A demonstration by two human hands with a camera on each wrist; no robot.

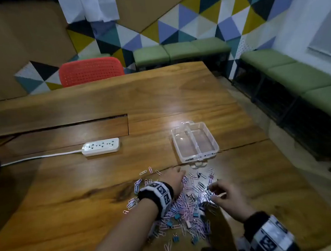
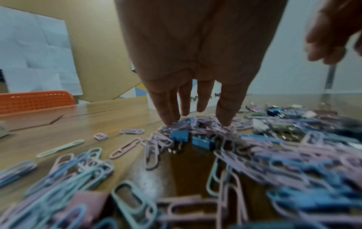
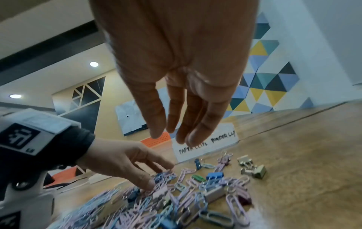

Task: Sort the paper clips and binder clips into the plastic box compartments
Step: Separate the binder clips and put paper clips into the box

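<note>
A heap of pastel paper clips (image 1: 185, 209) mixed with blue binder clips (image 1: 177, 216) lies on the wooden table. My left hand (image 1: 178, 175) reaches into its far edge, and its straight fingertips (image 2: 225, 122) touch the paper clips (image 2: 195, 125) near a blue binder clip (image 2: 179, 136). Over the right side of the heap hovers my right hand (image 1: 217, 192); its fingers (image 3: 156, 131) hang relaxed and hold nothing. The clear plastic box (image 1: 214, 139) stands just beyond, with both compartments looking empty. Its handwritten label (image 3: 205, 144) faces me.
A white power strip (image 1: 101, 146) with its cord lies to the left, beside a long slot (image 1: 64, 124) in the table. Gold binder clips (image 3: 258, 171) sit at the heap's right edge. A red chair (image 1: 91, 71) and green benches (image 1: 293, 74) stand past the table.
</note>
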